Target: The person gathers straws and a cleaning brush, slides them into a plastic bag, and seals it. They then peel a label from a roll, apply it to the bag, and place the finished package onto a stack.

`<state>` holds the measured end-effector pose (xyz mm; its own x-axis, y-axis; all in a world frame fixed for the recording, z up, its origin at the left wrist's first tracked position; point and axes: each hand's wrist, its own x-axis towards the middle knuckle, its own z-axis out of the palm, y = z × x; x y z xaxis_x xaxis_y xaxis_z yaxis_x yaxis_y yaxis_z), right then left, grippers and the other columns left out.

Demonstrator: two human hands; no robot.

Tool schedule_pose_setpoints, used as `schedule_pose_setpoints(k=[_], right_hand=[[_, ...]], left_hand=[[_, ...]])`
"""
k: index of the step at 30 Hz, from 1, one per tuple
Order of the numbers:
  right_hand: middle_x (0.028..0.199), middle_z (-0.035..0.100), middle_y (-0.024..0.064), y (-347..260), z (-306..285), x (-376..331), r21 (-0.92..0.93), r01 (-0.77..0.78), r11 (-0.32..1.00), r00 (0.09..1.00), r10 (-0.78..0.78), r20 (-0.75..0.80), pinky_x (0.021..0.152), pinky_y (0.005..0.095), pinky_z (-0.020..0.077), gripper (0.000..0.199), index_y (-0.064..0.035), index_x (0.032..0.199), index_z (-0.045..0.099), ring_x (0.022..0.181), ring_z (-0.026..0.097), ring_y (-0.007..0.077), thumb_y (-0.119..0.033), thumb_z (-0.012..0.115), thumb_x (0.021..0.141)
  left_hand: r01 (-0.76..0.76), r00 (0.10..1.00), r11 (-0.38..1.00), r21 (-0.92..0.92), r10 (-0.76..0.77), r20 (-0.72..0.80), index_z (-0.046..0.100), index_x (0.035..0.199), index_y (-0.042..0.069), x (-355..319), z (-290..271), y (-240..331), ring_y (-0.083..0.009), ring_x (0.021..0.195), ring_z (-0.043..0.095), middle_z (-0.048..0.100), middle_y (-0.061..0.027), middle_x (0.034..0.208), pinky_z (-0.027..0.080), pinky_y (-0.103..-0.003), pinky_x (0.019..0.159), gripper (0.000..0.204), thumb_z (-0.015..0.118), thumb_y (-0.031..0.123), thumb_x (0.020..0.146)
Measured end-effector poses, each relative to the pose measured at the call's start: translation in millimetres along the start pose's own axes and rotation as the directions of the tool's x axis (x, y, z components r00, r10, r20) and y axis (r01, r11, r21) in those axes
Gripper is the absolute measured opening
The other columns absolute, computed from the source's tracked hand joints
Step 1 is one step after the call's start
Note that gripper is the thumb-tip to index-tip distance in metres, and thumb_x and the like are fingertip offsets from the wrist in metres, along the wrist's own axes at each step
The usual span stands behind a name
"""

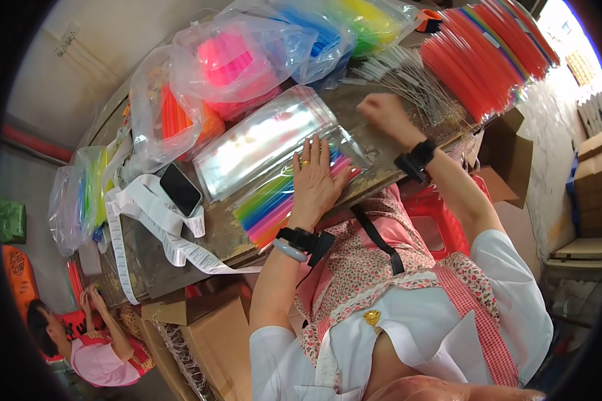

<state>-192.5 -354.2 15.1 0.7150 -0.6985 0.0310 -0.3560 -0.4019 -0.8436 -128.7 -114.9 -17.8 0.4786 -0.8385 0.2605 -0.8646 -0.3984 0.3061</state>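
A row of rainbow-coloured plastic straws [269, 206] lies in a clear bag near the table's front edge. Flat across it rests my left hand [316, 182], fingers stretched out, pressing on the bag. Above the table to the right, my right hand [386, 116] is curled into a fist, slightly blurred; whatever its fingers may hold is hidden. Close beside that fist lies a loose pile of thin wire cleaning brushes [408, 77]. Just behind the straws is a stack of clear, shiny plastic bags [254, 155].
Bags of pink straws [227, 60], orange straws [175, 113] and blue straws [314, 33] line the back. Red straw bundles [468, 60] stand far right. A phone [180, 188] sits on label strips [150, 217]. Cardboard boxes [214, 341] flank the table; another person [104, 357] works at left.
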Motion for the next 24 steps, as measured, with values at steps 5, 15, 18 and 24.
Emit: schedule_pose_setpoints(k=[5,15,18,24], right_hand=[[0.077,0.066,0.0175,-12.3,44.5,-13.0,-0.392,0.422,0.817,0.906,-0.362,0.220,0.066,0.0445,0.0506,0.029,-0.0023,0.079,0.067,0.075,0.065,0.0362,-0.031,0.064,0.083],[0.079,0.067,0.0159,6.4,38.1,1.3,-0.582,0.444,0.681,0.892,-0.399,0.213,0.069,0.0441,0.0531,0.025,-0.0016,0.076,0.065,0.076,0.066,0.0339,-0.025,0.061,0.085],[0.077,0.067,0.0084,24.7,-13.2,-12.1,0.682,-0.219,0.698,0.976,0.152,0.157,0.062,0.0373,0.0532,0.020,-0.0051,0.080,0.063,0.072,0.067,0.0228,-0.022,0.057,0.090],[0.065,0.032,-0.0071,-19.7,-5.0,-155.5,0.770,-0.638,-0.032,0.770,-0.058,0.635,0.046,0.0189,0.0254,0.019,-0.0130,0.080,0.049,0.052,0.030,0.0036,-0.020,0.054,0.097]], left_hand=[[-0.016,1.000,1.000,0.013,0.016,-0.017,0.039,0.140,-0.003,1.4,1.4,0.8,-0.0357,0.139,0.031,0.035,-0.0206,0.149,0.022,-0.051,0.113,0.074,0.049,0.052,0.092],[-0.010,1.000,0.999,-0.030,0.010,-0.011,0.039,0.140,-0.003,0.2,-1.7,2.7,-0.0361,0.138,0.033,0.036,-0.0217,0.148,0.023,-0.052,0.112,0.075,0.051,0.051,0.091],[-0.022,1.000,1.000,-0.014,0.021,-0.009,0.038,0.141,-0.004,3.9,2.3,5.0,-0.0364,0.138,0.033,0.036,-0.0225,0.148,0.022,-0.053,0.112,0.075,0.051,0.051,0.091],[0.019,0.993,0.998,0.064,-0.026,0.112,0.035,0.143,-0.002,4.0,-5.1,-1.0,-0.0341,0.141,0.027,0.031,-0.0199,0.152,0.018,-0.049,0.115,0.074,0.050,0.048,0.092]])
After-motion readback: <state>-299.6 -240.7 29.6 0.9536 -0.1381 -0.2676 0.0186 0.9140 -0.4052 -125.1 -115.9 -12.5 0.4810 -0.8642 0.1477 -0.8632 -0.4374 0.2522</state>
